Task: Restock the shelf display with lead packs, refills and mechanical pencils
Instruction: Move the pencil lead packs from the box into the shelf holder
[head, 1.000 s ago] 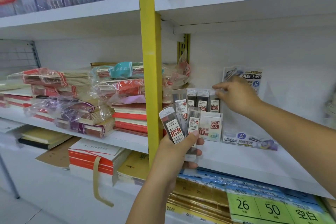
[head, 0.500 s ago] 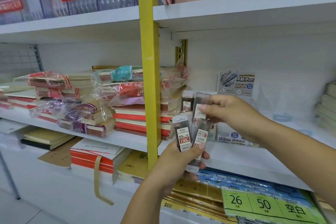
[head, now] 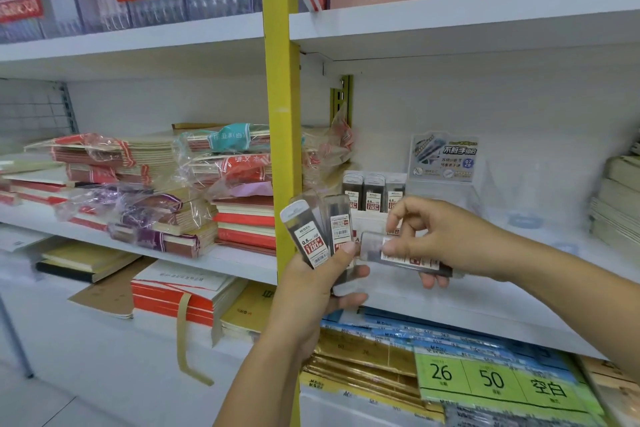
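Before shelf [head: 491,295], left fingers [head: 350,298] gripping upright lead packs [head: 306,234], right fingers [head: 398,215] pinching sideways pack [head: 410,256]

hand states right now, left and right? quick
Left hand: grips a fan of lead packs.
Right hand: pinches a single pack, held sideways.

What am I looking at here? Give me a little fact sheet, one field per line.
Place: stationery shop, white shelf
Left hand: grips a fan of lead packs
Right hand: pinches single pack, turned sideways
Display box: three standing packs in a row
Beyond yellow post: wrapped notebook stacks
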